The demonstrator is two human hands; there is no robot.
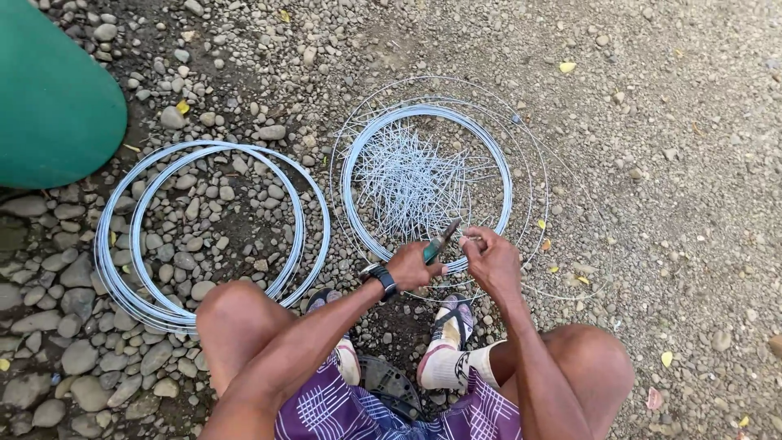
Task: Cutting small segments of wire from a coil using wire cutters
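The green-handled metal pliers (pixel 441 241) sit just below the middle of the view, clenched in the left hand (pixel 411 266), their dark nose pointing toward one o'clock. The right hand (pixel 489 259) is at three o'clock of the pliers, almost touching them, fingers pinched on a strand of thin grey wire (pixel 466 241) that is too fine to follow far. Both hands hover over the near rim of a round coil of bright galvanised wire (pixel 427 181). A heap of short cut wire pieces (pixel 410 181) lies inside the coil, at twelve o'clock of the hands.

The likeliest trouble, as I judge it, is the strand itself: springy wire under tension could whip back when nipped and catch the bare fingers beside the nose. A short offcut could also fly off into the grey pebbled ground (pixel 668 163) and be lost, or lie point-up near the sandalled feet (pixel 452 326) at six o'clock.

At nine o'clock a second, larger wire coil (pixel 213 234) lies well apart, and a green rounded plastic object (pixel 49 98) fills the ten o'clock corner.
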